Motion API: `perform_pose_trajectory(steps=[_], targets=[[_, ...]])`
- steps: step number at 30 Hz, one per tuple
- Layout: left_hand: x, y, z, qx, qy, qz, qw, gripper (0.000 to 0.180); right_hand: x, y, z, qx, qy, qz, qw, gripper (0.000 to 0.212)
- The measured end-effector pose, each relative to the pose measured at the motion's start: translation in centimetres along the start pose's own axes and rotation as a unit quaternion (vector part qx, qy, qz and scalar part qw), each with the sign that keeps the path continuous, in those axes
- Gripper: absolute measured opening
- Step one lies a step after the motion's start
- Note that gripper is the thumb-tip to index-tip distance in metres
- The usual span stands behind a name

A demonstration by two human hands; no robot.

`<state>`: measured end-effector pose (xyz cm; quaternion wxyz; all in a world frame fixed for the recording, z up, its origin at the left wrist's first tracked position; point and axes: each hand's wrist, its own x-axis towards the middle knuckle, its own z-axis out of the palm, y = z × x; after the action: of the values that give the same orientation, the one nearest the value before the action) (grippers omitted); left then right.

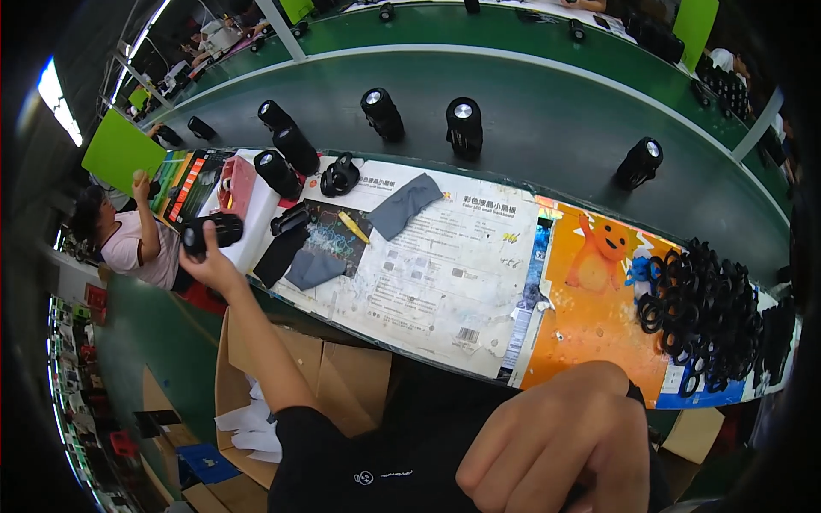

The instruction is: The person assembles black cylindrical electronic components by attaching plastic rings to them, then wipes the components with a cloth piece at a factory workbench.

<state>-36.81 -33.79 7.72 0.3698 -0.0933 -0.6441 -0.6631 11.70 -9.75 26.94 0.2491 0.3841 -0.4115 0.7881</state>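
At the left end of the bench, my left hand (pixel 215 272) is wrapped round a black cylindrical speaker (pixel 224 228). Close to the camera at the lower right is my right hand (pixel 560 436), its fingers curled inward; whatever they may hold is hidden. Across the bench from my left hand stand black speakers (pixel 277 173), with a black ring-shaped part (pixel 340 176) beside them. A grey cloth (pixel 405 208) lies on the printed white sheet (pixel 436 282). Nearer my left forearm are a second grey cloth (pixel 315 270) and a yellow pen-like tool (pixel 352 227).
Beyond the bench runs a dark conveyor belt (pixel 547 120) carrying several upright black speakers (pixel 464 128). Black rings (pixel 701 316) are heaped at the right end. An open cardboard box (pixel 351 380) stands below the bench. Another person (pixel 141 244) is at the left, near a pink bin (pixel 239 182).
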Motion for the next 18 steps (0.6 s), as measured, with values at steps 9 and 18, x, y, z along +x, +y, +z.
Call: perform_pose_trajectory(steps=[9,18], targets=[[17.1,-14.5,0.2,0.287,0.092,0.082,0.950,0.098,3.2,0.4,1.5,-0.171,0.105,0.022,0.979,0.021],[19.6,-25.2,-0.8,0.055,-0.186,-0.116,0.974,0.087,-0.3,0.7,-1.9,-0.199,0.081,-0.045,0.976,0.009]])
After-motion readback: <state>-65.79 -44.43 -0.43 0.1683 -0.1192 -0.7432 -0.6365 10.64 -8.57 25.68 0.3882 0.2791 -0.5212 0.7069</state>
